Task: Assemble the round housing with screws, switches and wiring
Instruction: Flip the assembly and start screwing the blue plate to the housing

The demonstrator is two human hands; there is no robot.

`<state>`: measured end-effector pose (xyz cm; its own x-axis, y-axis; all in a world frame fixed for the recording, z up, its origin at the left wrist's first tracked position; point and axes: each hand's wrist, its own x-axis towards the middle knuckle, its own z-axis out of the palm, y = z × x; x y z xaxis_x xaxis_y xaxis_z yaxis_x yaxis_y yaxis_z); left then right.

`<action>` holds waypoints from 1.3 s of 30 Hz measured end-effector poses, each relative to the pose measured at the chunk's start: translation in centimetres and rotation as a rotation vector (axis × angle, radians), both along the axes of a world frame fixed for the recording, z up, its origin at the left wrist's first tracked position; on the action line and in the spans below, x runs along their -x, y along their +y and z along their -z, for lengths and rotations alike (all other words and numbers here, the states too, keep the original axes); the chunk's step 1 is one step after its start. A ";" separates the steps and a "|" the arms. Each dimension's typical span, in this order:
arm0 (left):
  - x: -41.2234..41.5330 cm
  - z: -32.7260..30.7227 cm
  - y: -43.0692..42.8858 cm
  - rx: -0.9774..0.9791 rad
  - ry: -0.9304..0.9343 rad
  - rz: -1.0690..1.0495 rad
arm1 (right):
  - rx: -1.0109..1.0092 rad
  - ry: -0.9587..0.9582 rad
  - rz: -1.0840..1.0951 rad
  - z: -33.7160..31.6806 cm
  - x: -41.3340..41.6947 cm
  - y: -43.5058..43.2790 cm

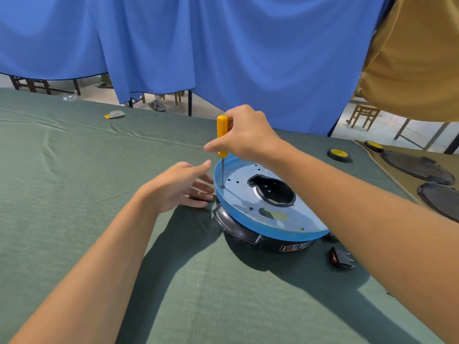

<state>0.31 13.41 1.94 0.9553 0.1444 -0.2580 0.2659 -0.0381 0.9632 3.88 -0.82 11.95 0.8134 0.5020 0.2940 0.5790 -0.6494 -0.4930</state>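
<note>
Blue-rimmed and round, the housing (238,197) sits right of centre on the green cloth (99,219): a silvery plate with small holes and a dark middle opening, over a black base. The right hand (246,135) grips a yellow-handled screwdriver (222,135) upright, tip at the plate's left edge. The left hand (178,187) rests beside the rim, fingers loosely spread

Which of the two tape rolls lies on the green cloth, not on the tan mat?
The nearer roll, closer to the blue housing. The other roll sits on the far corner of the tan mat.
</note>
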 end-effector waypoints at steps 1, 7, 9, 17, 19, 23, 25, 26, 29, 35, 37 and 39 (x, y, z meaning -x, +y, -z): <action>0.1 -0.1 -0.3 -0.006 0.033 0.020 | -0.023 0.040 0.026 0.3 0.0 0.0; 0.2 -1.2 -1.4 -0.100 0.072 0.085 | -0.158 0.293 0.241 1.8 -0.3 -1.0; 0.3 -1.4 -2.2 -0.167 0.092 0.077 | -0.213 0.413 0.248 2.1 -0.3 -1.3; 0.3 -1.4 -3.9 -0.242 0.118 0.007 | -0.237 0.648 0.267 3.0 -0.3 -2.6; 0.4 -1.4 -3.9 -0.195 0.113 -0.020 | -0.243 0.684 0.260 3.2 -0.3 -2.8; 0.3 -1.5 -3.9 -0.140 0.123 -0.044 | -0.216 0.709 0.276 3.4 -0.7 -2.7; 0.3 -1.5 -4.1 -0.131 0.138 -0.056 | -0.238 0.721 0.287 3.6 -1.0 -2.6; 0.3 -1.5 -4.2 -0.126 0.145 -0.065 | -0.253 0.716 0.285 3.8 -1.1 -2.6; 0.3 -1.6 -4.5 -0.080 0.164 -0.090 | -0.319 0.744 0.280 4.4 -1.3 -2.8; 0.4 -1.9 -4.5 0.075 0.215 -0.084 | -0.436 0.890 0.315 4.8 -1.6 -3.8; 0.4 -2.1 -4.5 0.113 0.229 -0.072 | -0.478 0.898 0.322 4.9 -1.6 -3.9; 0.4 -2.2 -4.4 0.137 0.240 -0.072 | -0.504 0.910 0.316 5.0 -1.7 -4.0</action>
<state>-0.12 8.97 4.10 0.8529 0.1582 -0.4975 0.4845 0.1151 0.8672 5.54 -4.81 6.95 0.9017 0.2225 -0.3708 -0.2961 -0.3072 -0.9044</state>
